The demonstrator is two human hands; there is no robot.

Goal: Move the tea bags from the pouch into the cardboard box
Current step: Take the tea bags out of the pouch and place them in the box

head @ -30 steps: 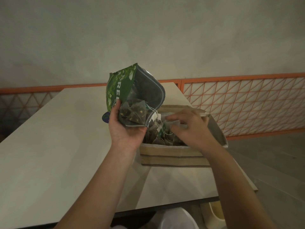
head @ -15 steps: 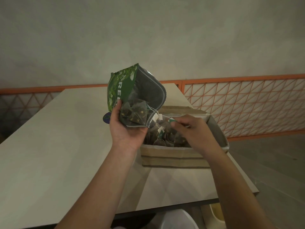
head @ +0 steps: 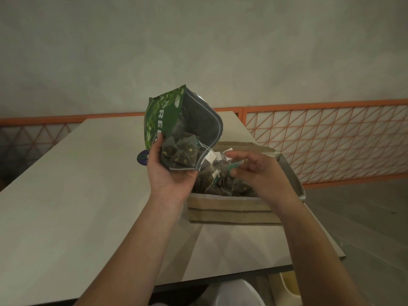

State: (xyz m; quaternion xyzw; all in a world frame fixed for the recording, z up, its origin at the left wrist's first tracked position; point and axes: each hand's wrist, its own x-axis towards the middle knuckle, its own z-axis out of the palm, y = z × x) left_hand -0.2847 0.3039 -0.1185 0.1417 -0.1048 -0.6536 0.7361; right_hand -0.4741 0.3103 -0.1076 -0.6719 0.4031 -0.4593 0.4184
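Note:
My left hand (head: 167, 180) grips a green tea pouch (head: 164, 117) from below and tilts its open mouth toward the cardboard box (head: 231, 208). Several pyramid tea bags (head: 180, 151) lie at the pouch's mouth, their strings and white tags trailing over the box. The box stands on the table's right side and holds several more tea bags (head: 220, 184). My right hand (head: 258, 173) hovers over the box just right of the pouch mouth. Its thumb and fingers pinch a small green tag (head: 235, 165).
The pale table (head: 77, 195) stretches left and far, with its right edge close beside the box. An orange lattice railing (head: 331, 140) runs behind and to the right. A white round object (head: 238, 292) and a yellowish container (head: 289, 283) sit below the table's near edge.
My right hand has lifted from pressing down among the tea bags in the box and now hovers above them, pinching a green tag. The pouch and left hand have barely moved.

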